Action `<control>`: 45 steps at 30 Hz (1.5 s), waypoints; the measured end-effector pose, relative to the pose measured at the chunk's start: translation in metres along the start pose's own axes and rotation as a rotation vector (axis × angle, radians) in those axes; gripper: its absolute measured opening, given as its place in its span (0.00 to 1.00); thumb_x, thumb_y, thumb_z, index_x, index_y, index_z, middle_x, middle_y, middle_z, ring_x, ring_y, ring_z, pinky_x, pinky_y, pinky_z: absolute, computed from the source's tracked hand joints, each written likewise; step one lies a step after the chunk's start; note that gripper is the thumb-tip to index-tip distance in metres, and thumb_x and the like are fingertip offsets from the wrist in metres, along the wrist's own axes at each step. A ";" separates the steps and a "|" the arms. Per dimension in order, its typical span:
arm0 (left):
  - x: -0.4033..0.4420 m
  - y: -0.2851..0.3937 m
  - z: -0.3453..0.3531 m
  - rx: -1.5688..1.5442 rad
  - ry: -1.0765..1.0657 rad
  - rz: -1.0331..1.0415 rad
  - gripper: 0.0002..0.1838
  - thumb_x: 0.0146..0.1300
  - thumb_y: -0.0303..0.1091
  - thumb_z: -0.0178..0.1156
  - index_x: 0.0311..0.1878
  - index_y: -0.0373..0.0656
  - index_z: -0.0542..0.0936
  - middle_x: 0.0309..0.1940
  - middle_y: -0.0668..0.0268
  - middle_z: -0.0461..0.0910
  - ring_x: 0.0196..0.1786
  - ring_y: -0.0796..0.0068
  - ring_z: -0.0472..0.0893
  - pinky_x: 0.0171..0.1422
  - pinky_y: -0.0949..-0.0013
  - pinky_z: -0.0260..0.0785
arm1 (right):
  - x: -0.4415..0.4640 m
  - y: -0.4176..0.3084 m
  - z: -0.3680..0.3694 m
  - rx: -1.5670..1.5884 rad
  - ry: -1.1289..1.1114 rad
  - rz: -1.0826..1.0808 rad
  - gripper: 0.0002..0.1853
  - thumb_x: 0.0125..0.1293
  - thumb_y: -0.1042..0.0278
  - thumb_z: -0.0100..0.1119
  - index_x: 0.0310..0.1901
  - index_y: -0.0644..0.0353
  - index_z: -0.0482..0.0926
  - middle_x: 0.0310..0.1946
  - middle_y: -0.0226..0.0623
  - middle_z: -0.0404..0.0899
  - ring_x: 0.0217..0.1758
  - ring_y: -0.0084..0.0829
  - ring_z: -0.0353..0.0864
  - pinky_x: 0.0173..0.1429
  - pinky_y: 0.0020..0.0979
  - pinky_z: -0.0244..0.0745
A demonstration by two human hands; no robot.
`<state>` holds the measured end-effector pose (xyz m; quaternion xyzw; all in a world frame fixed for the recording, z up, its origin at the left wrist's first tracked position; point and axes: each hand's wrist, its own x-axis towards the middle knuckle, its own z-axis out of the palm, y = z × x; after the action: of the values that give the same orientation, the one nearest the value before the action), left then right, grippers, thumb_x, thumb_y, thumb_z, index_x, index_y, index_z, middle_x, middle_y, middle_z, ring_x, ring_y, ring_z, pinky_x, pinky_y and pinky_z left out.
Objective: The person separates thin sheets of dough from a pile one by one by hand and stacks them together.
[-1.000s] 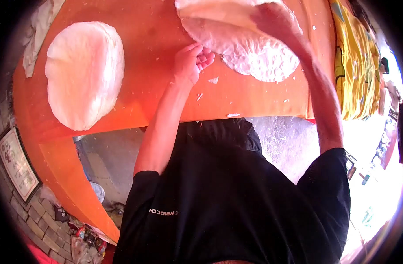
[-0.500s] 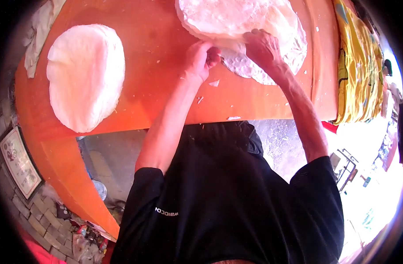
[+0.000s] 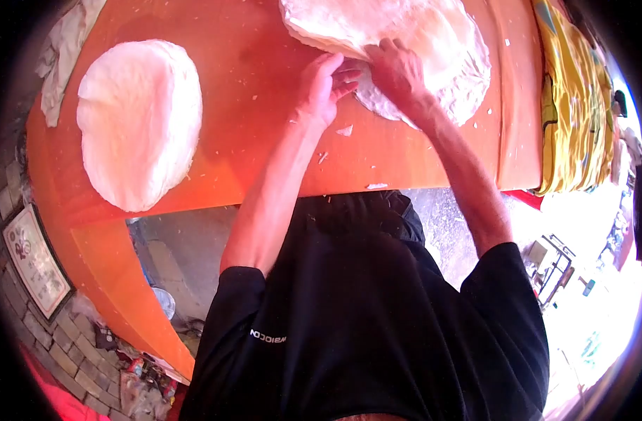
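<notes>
A large white round pile of thin, soft-looking sheets lies at the top of the orange table. My right hand is closed at the pile's near edge, fingers bent and pinching the white sheet there. Just left of it, my left hand has its fingers apart and holds nothing visible. Its fingertips are close to the sheet's edge; whether they touch it I cannot tell. A second white oval stack sits at the left of the table, apart from both hands.
The orange table carries scattered white flakes. Folded yellow cloth hangs at the right edge, and a pale cloth lies at the upper left. A framed picture leans by the brick floor at lower left.
My right hand has moved left and slightly up along the pile's near edge. My left hand has gone from curled to spread fingers.
</notes>
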<state>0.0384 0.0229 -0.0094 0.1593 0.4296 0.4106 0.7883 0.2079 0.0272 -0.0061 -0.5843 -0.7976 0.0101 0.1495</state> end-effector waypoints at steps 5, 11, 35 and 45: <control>-0.041 -0.019 -0.010 0.323 0.142 -0.060 0.21 0.64 0.43 0.57 0.54 0.37 0.72 0.42 0.54 0.81 0.43 0.65 0.83 0.44 0.67 0.76 | 0.055 0.016 -0.110 -0.220 0.027 0.086 0.06 0.58 0.67 0.56 0.33 0.56 0.81 0.30 0.42 0.80 0.31 0.41 0.79 0.32 0.39 0.73; -0.050 -0.052 0.004 0.086 0.121 -0.161 0.15 0.67 0.36 0.53 0.51 0.36 0.72 0.42 0.54 0.81 0.42 0.64 0.83 0.44 0.66 0.77 | 0.019 -0.004 -0.099 -0.197 -0.064 0.002 0.08 0.59 0.66 0.56 0.35 0.56 0.83 0.28 0.42 0.82 0.30 0.41 0.82 0.31 0.37 0.75; -0.063 -0.078 0.010 -0.013 0.149 -0.197 0.08 0.64 0.30 0.56 0.44 0.40 0.73 0.37 0.61 0.82 0.41 0.65 0.83 0.46 0.65 0.77 | -0.089 0.032 -0.062 -0.034 -0.151 0.058 0.05 0.49 0.75 0.55 0.29 0.56 0.77 0.25 0.38 0.74 0.35 0.43 0.78 0.36 0.43 0.75; -0.064 -0.080 0.026 0.107 0.182 -0.052 0.11 0.63 0.29 0.58 0.47 0.42 0.70 0.37 0.62 0.79 0.38 0.66 0.81 0.48 0.61 0.76 | -0.076 0.016 -0.052 -0.047 -0.132 0.029 0.05 0.52 0.68 0.58 0.33 0.56 0.77 0.28 0.39 0.75 0.36 0.42 0.78 0.38 0.42 0.74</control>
<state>0.0816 -0.0733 -0.0078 0.1520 0.5246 0.3792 0.7469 0.2560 -0.0473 0.0233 -0.5972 -0.7972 0.0319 0.0827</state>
